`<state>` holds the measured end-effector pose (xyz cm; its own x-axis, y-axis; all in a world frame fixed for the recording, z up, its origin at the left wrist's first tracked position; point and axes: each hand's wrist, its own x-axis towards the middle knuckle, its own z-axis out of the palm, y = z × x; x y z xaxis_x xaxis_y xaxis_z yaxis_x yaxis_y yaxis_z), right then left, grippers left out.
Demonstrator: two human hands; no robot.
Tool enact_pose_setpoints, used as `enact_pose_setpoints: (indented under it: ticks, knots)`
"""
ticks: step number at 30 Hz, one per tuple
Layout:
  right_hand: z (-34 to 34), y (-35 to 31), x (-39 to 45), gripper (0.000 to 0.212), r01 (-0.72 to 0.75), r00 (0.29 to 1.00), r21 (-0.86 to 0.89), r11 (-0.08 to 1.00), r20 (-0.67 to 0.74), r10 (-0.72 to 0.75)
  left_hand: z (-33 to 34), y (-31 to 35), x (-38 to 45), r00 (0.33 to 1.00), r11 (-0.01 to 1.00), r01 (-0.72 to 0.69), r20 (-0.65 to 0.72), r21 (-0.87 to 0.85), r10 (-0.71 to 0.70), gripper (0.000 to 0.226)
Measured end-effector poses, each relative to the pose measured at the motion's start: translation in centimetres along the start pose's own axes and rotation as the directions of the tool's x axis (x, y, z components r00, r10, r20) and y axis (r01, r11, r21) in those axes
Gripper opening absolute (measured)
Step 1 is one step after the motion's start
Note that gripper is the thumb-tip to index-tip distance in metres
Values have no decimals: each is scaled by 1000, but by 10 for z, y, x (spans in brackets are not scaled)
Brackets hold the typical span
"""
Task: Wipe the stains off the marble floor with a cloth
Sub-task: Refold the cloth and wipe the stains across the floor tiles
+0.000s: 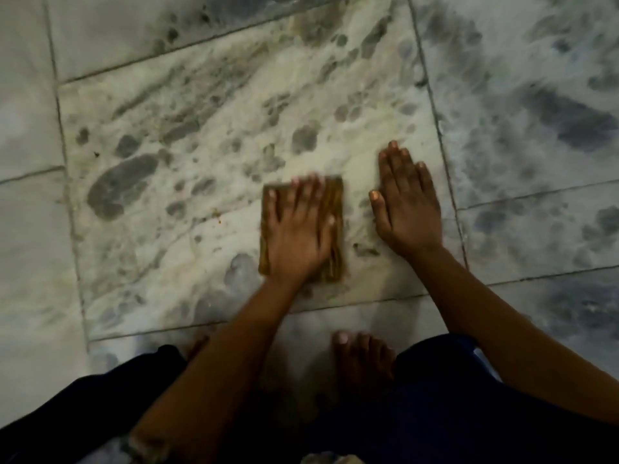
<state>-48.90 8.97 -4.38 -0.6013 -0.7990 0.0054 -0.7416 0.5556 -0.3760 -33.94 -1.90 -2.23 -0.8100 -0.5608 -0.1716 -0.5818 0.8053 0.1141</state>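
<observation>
Pressing flat on a folded brown cloth (303,229), the left hand (299,229) lies spread over it with straight fingers, palm down, so that the weight of the arm goes through the fabric into the marble floor (187,105). Nothing is pinched or curled round: the hand is wide and simply bears on the cloth, which suits a sliding wipe better than a grasp would. The fingertips look blurred, which I take as a sign of rubbing.

Just beside it, apart from the cloth, the right hand (405,205) rests palm down on the bare tile, fingers straight and close together, holding nothing. It seems placed there as a prop for the crouching body; a bare foot (363,356) shows below, between the forearms, and dark clothing fills the bottom corners.

The cloth sits in the lower middle part of a large veined tile, near that tile's bottom joint line. It is folded to a rectangle whose long axis runs away from the person, up and down in the view, with a slight lean; the fingers point the same way along it.

Small orange-brown specks (219,221) lie on the tile to the left of the cloth, well apart from it. Whether the grey patches are stains or natural veining I cannot tell.
</observation>
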Motion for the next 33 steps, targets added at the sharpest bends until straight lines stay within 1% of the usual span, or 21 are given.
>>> enact_pose_setpoints:
  ticks: [2, 4, 6, 7, 8, 10, 12, 13, 15, 17, 18, 20, 22, 24, 25, 27, 29, 31, 33]
  knots:
    - [2, -1, 2, 61, -1, 1000, -21, 1000, 23, 2, -13, -28, 59, 993, 992, 118, -30, 38, -116, 60]
    - [1, 0, 2, 62, -18, 999, -19, 1000, 41, 19, -26, -52, 114, 976, 977, 215, -38, 19, -214, 59]
    - [2, 0, 3, 62, -12, 999, -24, 1000, 31, 13, -28, -57, 138, 968, 970, 244, -60, -24, -245, 58]
    - [2, 0, 2, 62, -10, 1000, -27, 1000, 29, 11, -24, -51, 132, 966, 968, 244, -78, -61, -248, 58]
    - [2, 0, 3, 62, -14, 1000, -25, 1000, 27, 15, -17, -40, 115, 966, 970, 228, -105, -83, -236, 57]
    - [2, 0, 2, 61, -19, 1000, -13, 1000, 19, 19, -1, -4, 46, 980, 985, 159, -114, -69, -166, 58]
    - [0, 0, 1, 61, -20, 1000, 5, 1000, 21, 20, 10, 31, -34, 995, 995, 86, -38, -59, -88, 59]
    - [0, 1, 2, 61, -25, 1000, 16, 1000, 13, 25, 10, 39, -57, 999, 996, 42, 2, -74, -42, 59]
    - [0, -1, 3, 61, -29, 1000, 64, 998, -8, 29, 8, 38, -61, 995, 992, -64, 65, -107, 72, 58]
    - [-1, 0, 1, 60, -37, 998, 138, 990, -41, 43, 4, 26, -26, 979, 983, -177, 90, -56, 181, 59]
    - [-4, 2, 1, 59, -38, 997, 167, 985, -55, 47, 0, 19, 0, 980, 983, -180, 76, -34, 183, 58]
    - [-11, 15, -6, 58, -55, 996, 151, 987, -59, 64, -10, 9, 64, 996, 996, -87, 32, -8, 87, 57]
    - [-20, 39, -27, 58, -129, 990, 62, 990, -56, 133, -21, 12, 130, 1000, 1000, 18, 8, -15, -18, 54]
    - [-29, 58, -43, 59, -219, 974, -21, 975, -69, 217, -31, 47, 179, 999, 998, 18, 34, -67, -16, 53]
    - [-28, 60, -48, 60, -239, 970, -42, 970, -54, 237, -31, 69, 185, 999, 997, -9, 45, -73, 13, 53]
    - [-28, 61, -48, 59, -253, 967, -52, 966, -43, 250, -17, 116, 160, 991, 988, -127, 30, -84, 130, 53]
    - [-29, 61, -46, 58, -250, 968, -39, 968, -31, 248, -2, 131, 85, 982, 980, -187, 25, -63, 189, 56]
    - [-29, 63, -46, 58, -247, 969, -50, 968, -34, 246, 12, 110, 2, 982, 981, -181, 41, -76, 184, 59]
    - [-29, 63, -47, 59, -250, 968, -52, 967, -24, 249, 15, 76, -45, 979, 981, -188, 63, -54, 192, 60]
